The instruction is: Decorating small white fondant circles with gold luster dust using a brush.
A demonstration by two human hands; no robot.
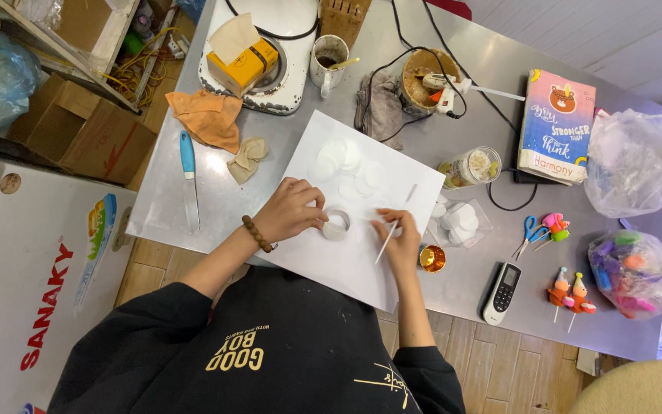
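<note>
Ring cutter (336,225) pinned on white sheet (346,261) by left hand (293,211); right hand (400,244) fingers pinch thin stick (392,234); looks light, rigid, best gripped at rim

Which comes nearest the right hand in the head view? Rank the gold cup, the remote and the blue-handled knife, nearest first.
Measured from the right hand:
1. Gold cup: just beside the hand, at the white sheet's edge.
2. Remote: farther out past the cup, near the table's front edge.
3. Blue-handled knife: farthest, across the sheet, beyond the left hand.

Steel table (461,284): white sheet (346,261), blue knife (188,180), remote (502,293), scissors (528,232), book (556,126).
</note>
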